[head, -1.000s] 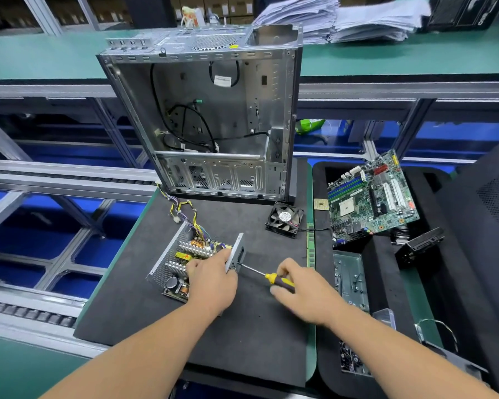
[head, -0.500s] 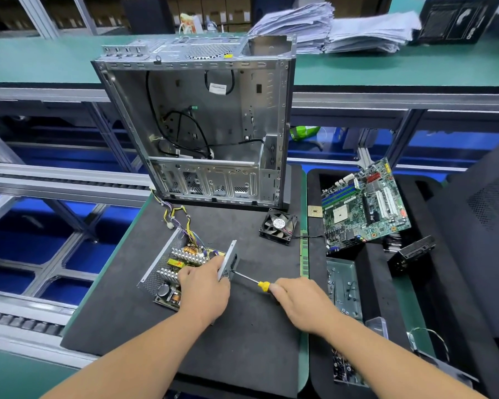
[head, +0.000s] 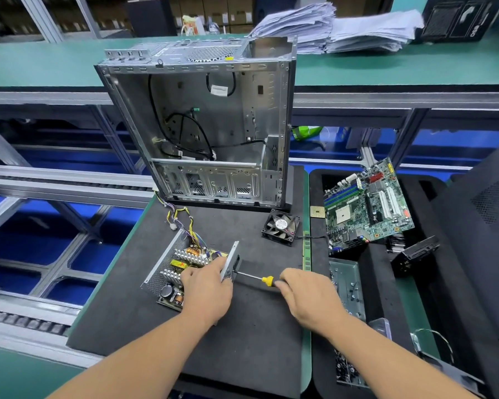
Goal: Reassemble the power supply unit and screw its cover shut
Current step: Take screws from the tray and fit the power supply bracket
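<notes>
1. The open power supply unit with bare circuit board and silver heat sinks (head: 182,272) lies near the left edge of the black foam mat (head: 242,335), its top cover not yet fitted.
2. The left hand (head: 206,286) rests on the unit, fingers curled against the upright grey metal end plate (head: 230,264), steadying it.
3. The right hand (head: 306,295) grips the yellow-and-black-handled screwdriver (head: 257,278), whose shaft lies level with its tip at the plate's outer face.
4. Judgement: keep the shaft square to the plate, press inward while turning, and let the left hand resist the push so the tip stays seated.
</notes>
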